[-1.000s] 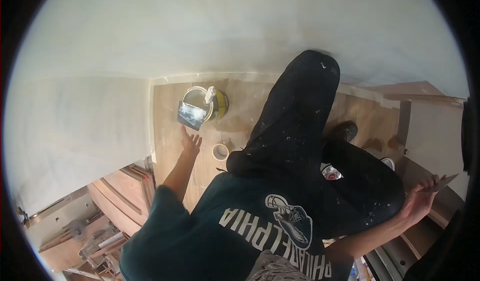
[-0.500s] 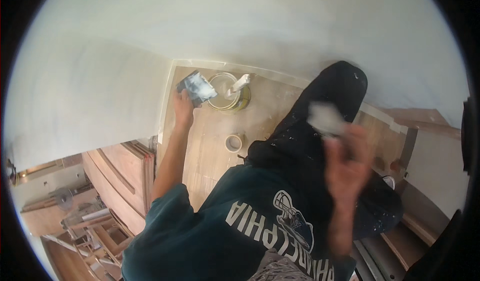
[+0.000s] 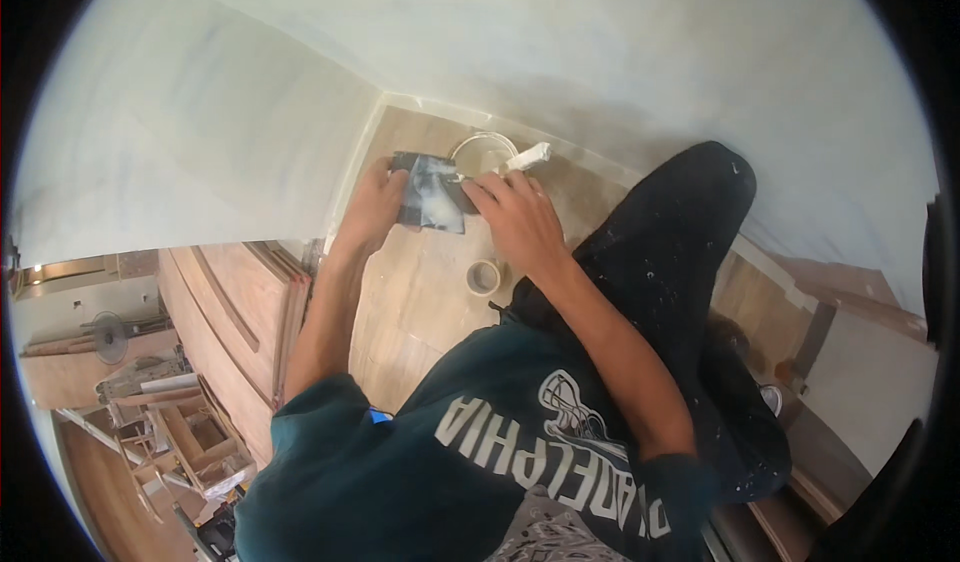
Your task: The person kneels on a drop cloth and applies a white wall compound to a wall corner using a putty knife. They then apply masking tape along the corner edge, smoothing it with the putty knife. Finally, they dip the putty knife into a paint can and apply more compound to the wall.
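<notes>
My left hand [image 3: 374, 208] grips a dark flat plate [image 3: 435, 190] smeared with white putty, thumb on top and fingers underneath. Closed on a small putty scraper [image 3: 462, 194], my right hand [image 3: 522, 220] brings the blade against the plate's right side. Part of the scraper is hidden behind the fingers. Just beyond both hands, a round bucket [image 3: 482, 140] stands on the floor in the corner, and a white-coated handle [image 3: 532, 156] leans out of its right side.
A roll of tape [image 3: 484, 278] lies on the wood floor [image 3: 400, 312] near my body. White walls [image 3: 200, 152] meet behind the bucket. My bent knee [image 3: 715, 177] is near the right wall. Stacked wooden panels [image 3: 230, 312] and a fan [image 3: 110, 337] are at left.
My right hand has swung from over my leg, far left to the plate, bringing the scraper onto it. My left hand and the plate have shifted slightly right and the plate has turned.
</notes>
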A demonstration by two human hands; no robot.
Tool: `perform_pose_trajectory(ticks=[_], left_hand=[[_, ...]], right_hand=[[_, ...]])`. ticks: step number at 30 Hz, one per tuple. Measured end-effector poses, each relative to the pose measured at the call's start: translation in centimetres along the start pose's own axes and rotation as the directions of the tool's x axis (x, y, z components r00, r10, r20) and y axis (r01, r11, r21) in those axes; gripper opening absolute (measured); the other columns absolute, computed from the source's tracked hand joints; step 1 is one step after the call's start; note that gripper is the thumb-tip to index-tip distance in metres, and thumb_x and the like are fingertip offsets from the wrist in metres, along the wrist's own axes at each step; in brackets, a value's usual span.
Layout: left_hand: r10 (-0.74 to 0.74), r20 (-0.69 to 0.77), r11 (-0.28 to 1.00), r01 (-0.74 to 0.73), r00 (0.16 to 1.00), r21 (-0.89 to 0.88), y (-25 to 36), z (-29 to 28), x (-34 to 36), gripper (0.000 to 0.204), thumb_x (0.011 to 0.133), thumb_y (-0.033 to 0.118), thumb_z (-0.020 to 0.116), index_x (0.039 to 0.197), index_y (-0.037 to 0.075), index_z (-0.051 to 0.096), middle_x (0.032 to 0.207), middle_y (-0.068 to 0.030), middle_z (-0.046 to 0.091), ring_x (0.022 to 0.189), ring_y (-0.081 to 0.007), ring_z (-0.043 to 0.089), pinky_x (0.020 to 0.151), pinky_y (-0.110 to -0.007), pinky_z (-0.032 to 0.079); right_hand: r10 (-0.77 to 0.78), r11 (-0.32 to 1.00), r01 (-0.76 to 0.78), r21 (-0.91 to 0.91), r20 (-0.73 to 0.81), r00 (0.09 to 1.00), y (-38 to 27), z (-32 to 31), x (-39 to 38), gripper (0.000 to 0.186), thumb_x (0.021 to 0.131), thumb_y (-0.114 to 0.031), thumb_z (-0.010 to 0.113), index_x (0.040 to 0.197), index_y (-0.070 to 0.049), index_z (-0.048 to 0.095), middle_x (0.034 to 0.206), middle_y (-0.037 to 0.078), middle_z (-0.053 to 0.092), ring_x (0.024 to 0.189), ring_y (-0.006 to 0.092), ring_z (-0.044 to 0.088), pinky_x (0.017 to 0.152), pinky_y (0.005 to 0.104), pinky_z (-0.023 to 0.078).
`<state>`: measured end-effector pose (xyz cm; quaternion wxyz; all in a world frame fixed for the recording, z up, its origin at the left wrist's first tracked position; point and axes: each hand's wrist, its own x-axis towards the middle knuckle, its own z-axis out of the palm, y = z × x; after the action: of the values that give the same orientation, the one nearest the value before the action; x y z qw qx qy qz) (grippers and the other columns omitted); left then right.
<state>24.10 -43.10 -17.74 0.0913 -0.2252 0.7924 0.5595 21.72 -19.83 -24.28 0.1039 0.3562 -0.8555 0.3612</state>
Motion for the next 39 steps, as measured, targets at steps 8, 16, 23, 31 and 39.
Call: perform_pose_trajectory(ticks=[8, 16, 23, 31, 39], left_hand=[[-0.008, -0.360, 1.000, 0.013, 0.933, 0.011, -6.7, -0.5, -2.6, 0.032, 0.098, 0.009, 0.048, 0.127, -0.005, 0.050, 0.108, -0.0135, 0.064, 0.095, -0.0195, 0.063, 0.077, -0.033, 0.054], [-0.235, -0.565, 0.861, -0.100, 0.791, -0.498, -8.9, 5.4, -4.4, 0.032, 0.096, 0.005, 0.048, 0.128, 0.002, 0.043, 0.121, -0.0138, 0.056, 0.107, -0.0267, 0.062, 0.082, -0.043, 0.059], [-0.212, -0.389, 0.851, -0.026, 0.897, -0.525, -7.3, 6.5, -5.1, 0.033, 0.099, 0.006, 0.052, 0.129, 0.005, 0.038, 0.118, -0.0129, 0.056, 0.102, -0.0246, 0.062, 0.075, -0.043, 0.059], [-0.046, -0.483, 0.966, -0.085, 0.874, -0.246, -14.1, 8.2, 7.6, 0.035, 0.097, 0.000, 0.054, 0.127, -0.001, 0.037, 0.106, -0.0141, 0.060, 0.089, -0.0208, 0.062, 0.068, -0.035, 0.055], [0.095, -0.603, 0.995, -0.083, 0.792, 0.049, -21.2, 5.5, 13.7, 0.023, 0.095, 0.004, 0.056, 0.116, -0.004, 0.050, 0.109, -0.0172, 0.064, 0.092, -0.0248, 0.065, 0.071, -0.038, 0.054]], right_hand=[[0.398, 0.864, -0.430, 0.260, 0.169, 0.902, 3.2, 4.4, 3.4, 0.027, 0.089, -0.016, 0.070, 0.111, -0.001, 0.064, 0.107, 0.014, 0.069, 0.097, 0.0404, 0.065, 0.082, 0.0476, 0.052], [0.682, 0.608, -0.587, 0.535, 0.027, 0.731, 4.0, 5.7, 1.0, 0.067, 0.091, -0.025, 0.071, 0.145, 0.000, 0.040, 0.121, 0.032, 0.064, 0.110, 0.0485, 0.062, 0.096, 0.0511, 0.048], [0.710, 0.551, -0.673, 0.493, 0.148, 0.689, 5.1, 7.9, 0.4, 0.068, 0.091, -0.038, 0.069, 0.141, 0.001, 0.046, 0.123, 0.032, 0.063, 0.115, 0.0485, 0.061, 0.100, 0.0495, 0.048], [0.553, 0.410, -0.773, 0.484, 0.543, 0.632, 3.4, 6.8, -4.0, 0.071, 0.086, -0.042, 0.075, 0.137, 0.003, 0.052, 0.123, 0.030, 0.065, 0.117, 0.0408, 0.064, 0.100, 0.0437, 0.049], [0.705, 0.412, -0.766, 0.494, 0.360, 0.611, 5.5, 6.0, -5.6, 0.078, 0.081, -0.039, 0.080, 0.136, 0.006, 0.048, 0.115, 0.032, 0.067, 0.109, 0.0417, 0.067, 0.094, 0.0445, 0.052]])
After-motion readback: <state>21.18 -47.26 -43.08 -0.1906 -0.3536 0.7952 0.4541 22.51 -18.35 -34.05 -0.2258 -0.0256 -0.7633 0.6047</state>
